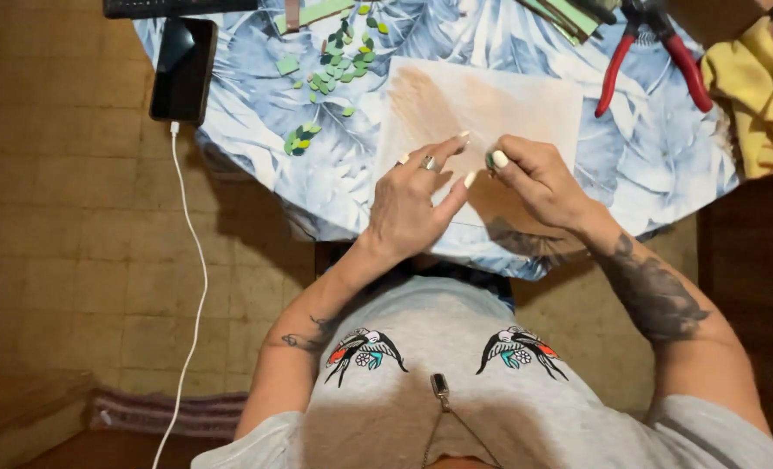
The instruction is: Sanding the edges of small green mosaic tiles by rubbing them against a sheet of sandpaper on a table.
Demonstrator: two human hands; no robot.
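This is looking like a home craft corner: a round table wearing a blue leaf-print cloth is standing on worn tan floor tiles, a black phone is charging on a white cable, and red-handled pliers are lying beside small green cut-out leaves.

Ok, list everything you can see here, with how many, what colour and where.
Table: one, round, blue leaf-print cover, top centre.
Sheet: one, pale brown, on the table under the hands.
Leaf pieces: many, small, green, scattered left of the sheet.
Green strips: a few, top edge.
Pliers: one, red handles, upper right.
Cloth: one, yellow, right edge.
Phone: one, black, table's left edge.
Cable: one, white, hanging from the phone to the floor.
Left hand: ringed, resting on the sheet.
Right hand: pinching a small green piece.
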